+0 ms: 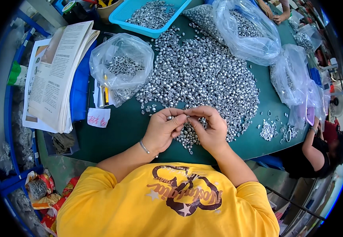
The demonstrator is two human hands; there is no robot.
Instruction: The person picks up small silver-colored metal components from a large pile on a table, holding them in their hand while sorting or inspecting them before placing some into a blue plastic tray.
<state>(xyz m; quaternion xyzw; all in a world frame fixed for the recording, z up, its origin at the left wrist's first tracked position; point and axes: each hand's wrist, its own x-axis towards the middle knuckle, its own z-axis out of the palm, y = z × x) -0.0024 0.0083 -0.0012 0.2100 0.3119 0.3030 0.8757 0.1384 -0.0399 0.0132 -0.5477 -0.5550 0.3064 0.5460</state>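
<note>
While the left hand (159, 132) is curled, it holds a bead (170, 117).

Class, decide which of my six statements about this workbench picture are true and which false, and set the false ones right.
1. The left hand and right hand are close together over the near side of the heap of metal pieces. True.
2. The right wrist is the one wearing a band. False: a silver bracelet is on the left wrist.
3. A clear plastic bag lies between the book and the heap. True.
4. The book is to the right of the heap. False: it is to the left.
5. A light-blue basket holds metal pieces. True.
6. The person is dressed in green. False: the shirt is yellow.
</note>
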